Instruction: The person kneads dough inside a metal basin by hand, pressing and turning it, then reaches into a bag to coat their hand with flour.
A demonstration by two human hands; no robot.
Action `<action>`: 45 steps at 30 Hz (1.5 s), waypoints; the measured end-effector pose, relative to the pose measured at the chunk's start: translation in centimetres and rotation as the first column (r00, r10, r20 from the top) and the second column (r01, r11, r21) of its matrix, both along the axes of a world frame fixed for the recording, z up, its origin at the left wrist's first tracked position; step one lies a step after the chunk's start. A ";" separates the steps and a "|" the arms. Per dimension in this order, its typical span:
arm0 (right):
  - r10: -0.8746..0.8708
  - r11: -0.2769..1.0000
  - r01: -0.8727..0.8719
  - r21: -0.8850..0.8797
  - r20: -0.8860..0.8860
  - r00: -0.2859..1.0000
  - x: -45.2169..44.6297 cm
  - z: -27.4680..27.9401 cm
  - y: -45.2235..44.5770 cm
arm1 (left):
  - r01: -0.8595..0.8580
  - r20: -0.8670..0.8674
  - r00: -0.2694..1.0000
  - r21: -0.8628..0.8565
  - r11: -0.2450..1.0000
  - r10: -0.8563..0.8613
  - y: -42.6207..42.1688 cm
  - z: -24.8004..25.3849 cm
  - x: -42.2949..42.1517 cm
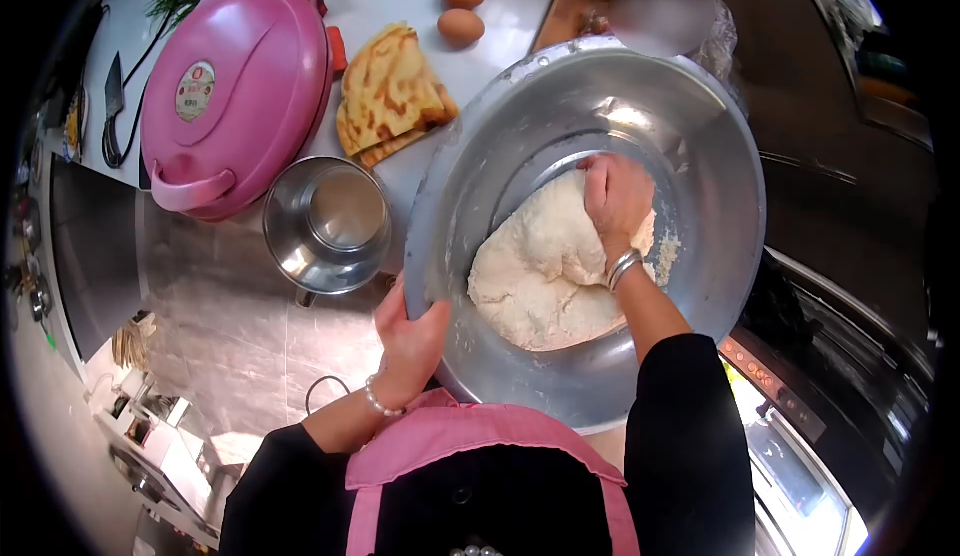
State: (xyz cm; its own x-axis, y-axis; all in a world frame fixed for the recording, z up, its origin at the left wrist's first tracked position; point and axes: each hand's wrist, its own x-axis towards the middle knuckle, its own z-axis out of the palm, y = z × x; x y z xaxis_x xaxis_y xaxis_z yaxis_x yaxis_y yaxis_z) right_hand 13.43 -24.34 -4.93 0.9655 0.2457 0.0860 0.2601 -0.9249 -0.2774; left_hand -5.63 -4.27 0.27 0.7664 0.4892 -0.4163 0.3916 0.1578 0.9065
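Reaching down into the big metal basin [712, 196], the right hand [617, 204] is on the dough [545, 256], wrist bent under a silver bangle [624, 267], fingers curled and tips hidden; whether it grips or just presses, I can't tell. Over on the left, the left hand [412, 344] has the basin's near-left rim pinched between thumb and fingers, a beaded bracelet [378, 396] at the wrist! The dough sits in the basin, directly beneath the right hand and well inside from the left. Beyond the rim, a metal pot [287, 241] holds cloudy liquid beside a pink appliance [255, 66] whose round label [195, 91] is too small to read. Folded flatbread [390, 91] and two brown eggs [461, 27] share the white counter [515, 21].
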 end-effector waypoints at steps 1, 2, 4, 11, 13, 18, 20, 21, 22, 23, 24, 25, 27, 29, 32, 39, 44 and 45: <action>0.014 1.000 -0.014 -0.014 -0.024 1.000 0.5 -0.3 0.2 | -0.016 -0.012 1.000 -0.017 1.000 0.016 0.0 0.0 -0.3; 0.022 0.999 -0.023 -0.040 -0.009 1.000 0.9 -0.6 0.2 | 0.017 -0.007 1.000 0.009 1.000 -0.017 0.0 0.1 -0.5; 0.054 0.996 -0.051 -0.075 0.040 0.998 2.0 -1.2 0.6 | 0.068 0.015 0.997 0.078 0.995 -0.070 0.4 0.4 -0.4; 0.050 0.996 -0.050 -0.072 -0.004 0.999 3.7 -1.4 1.9 | -0.018 0.228 0.974 0.018 1.000 0.013 0.2 -0.1 -0.7; 0.030 0.995 -0.039 -0.092 -0.098 0.995 2.7 -0.6 1.2 | -0.032 0.181 0.983 -0.009 0.999 0.033 -0.1 -0.5 -1.1; 0.269 0.948 -0.318 -0.030 -0.464 0.844 0.2 13.4 -2.6 | -0.016 0.259 0.965 -0.056 0.998 0.030 0.1 -0.4 -0.8; 0.207 0.905 -0.369 -0.212 -0.537 0.818 -3.6 17.3 -1.0 | -0.022 0.289 0.956 -0.072 0.997 0.042 0.1 -0.8 -0.9; 0.578 0.804 -0.594 0.022 -0.268 0.771 -3.8 11.1 -1.8 | -0.014 0.281 0.959 -0.092 0.996 0.039 -0.2 -0.9 -1.3; 0.610 0.784 -0.618 0.062 -0.268 0.746 -5.1 9.8 -1.4 | -0.007 0.277 0.960 -0.111 0.994 0.038 -0.3 -0.9 -1.5; 0.641 0.761 -0.640 0.102 -0.267 0.720 -6.5 8.4 -1.1 | -0.006 0.282 0.959 -0.127 0.992 0.042 -0.1 -0.7 -1.4; 0.364 0.882 -0.470 -0.039 -0.576 0.732 -9.4 11.9 -0.1 | -0.011 0.291 0.955 -0.147 0.989 0.054 0.1 -0.5 -1.0; 0.447 0.846 -0.529 -0.067 -0.453 0.771 -10.8 11.2 -0.9 | -0.017 0.297 0.953 -0.138 0.990 0.058 0.2 -0.6 -1.0; 0.563 0.815 -0.576 -0.064 -0.147 0.813 -14.7 11.0 -3.4 | -0.016 0.302 0.952 -0.124 0.992 0.053 0.2 -0.9 -1.3; 0.510 0.860 -0.504 -0.080 0.110 0.853 -19.5 11.5 -4.7 | -0.024 0.252 0.966 -0.105 0.994 0.050 0.1 -0.6 -1.3; 0.340 0.939 -0.313 -0.144 0.237 0.910 -23.9 9.3 -4.9 | -0.022 0.218 0.975 -0.092 0.996 0.042 -0.1 -1.2 -1.6; 0.216 0.976 -0.201 -0.082 0.272 0.938 -17.9 3.9 -2.8 | -0.012 0.081 0.997 -0.092 0.996 0.020 -0.2 0.2 -1.3; 0.254 0.967 -0.247 -0.061 0.139 0.957 -11.9 3.6 -1.3 | 0.021 0.094 0.995 -0.080 0.997 -0.013 0.0 0.3 -1.0; 0.267 0.963 -0.261 -0.065 0.116 0.957 -10.7 3.4 -1.1 | 0.017 0.080 0.997 -0.092 0.996 -0.010 0.0 0.1 -0.8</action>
State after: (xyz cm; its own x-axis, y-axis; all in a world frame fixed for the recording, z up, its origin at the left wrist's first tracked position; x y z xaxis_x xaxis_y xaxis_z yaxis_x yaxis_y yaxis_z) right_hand 2.78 -25.43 -1.49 0.8485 0.4973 0.1811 0.5260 -0.8302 -0.1847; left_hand -6.47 -4.27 0.37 0.8050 0.4406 -0.3972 0.3220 0.2377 0.9164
